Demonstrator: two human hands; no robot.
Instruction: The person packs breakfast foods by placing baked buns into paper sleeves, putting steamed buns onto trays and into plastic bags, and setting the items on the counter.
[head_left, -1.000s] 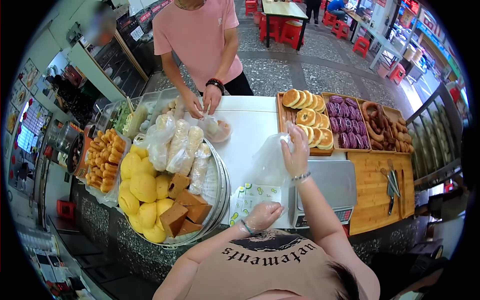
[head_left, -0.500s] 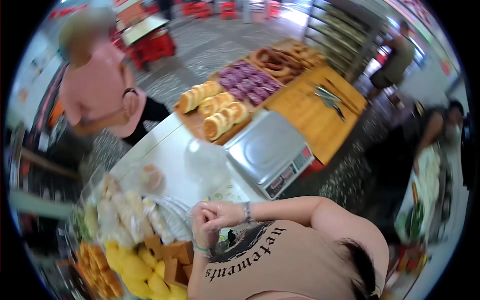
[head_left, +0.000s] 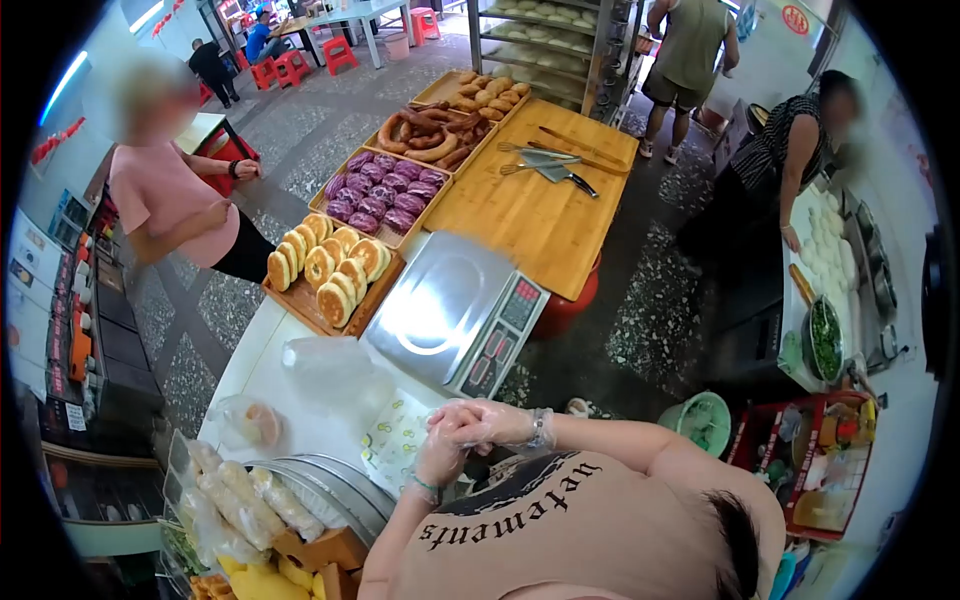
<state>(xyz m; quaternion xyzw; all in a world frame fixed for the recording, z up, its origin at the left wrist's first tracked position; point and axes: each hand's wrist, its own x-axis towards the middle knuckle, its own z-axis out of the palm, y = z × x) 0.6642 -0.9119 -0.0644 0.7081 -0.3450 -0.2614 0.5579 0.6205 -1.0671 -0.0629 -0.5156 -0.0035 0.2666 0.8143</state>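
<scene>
Both hands are clasped together in front of my chest, in thin clear plastic gloves. My left hand (head_left: 440, 457), with a green bracelet at the wrist, is closed against the right. My right hand (head_left: 497, 424), wearing a beaded bracelet, folds over it. No object shows between them. Just beyond the hands lies a patterned paper sheet (head_left: 396, 440) on the white counter (head_left: 245, 380). A clear plastic bag (head_left: 335, 368) lies farther off. Closest ahead is a digital scale (head_left: 440, 305) with a bare metal pan.
Trays hold golden pancakes (head_left: 345, 265), purple buns (head_left: 385, 190) and brown dough rings (head_left: 430, 135). Tongs (head_left: 540, 155) lie on a wooden board (head_left: 500, 220). Wrapped rolls (head_left: 240, 495) stand at left. A person in pink (head_left: 180, 200) stands across the counter; another (head_left: 780, 150) works at right.
My view has turned right and levelled, so the counter goods sit farther left and the picture is sharper. My hands stay clasped. The person in pink now has one forearm raised.
</scene>
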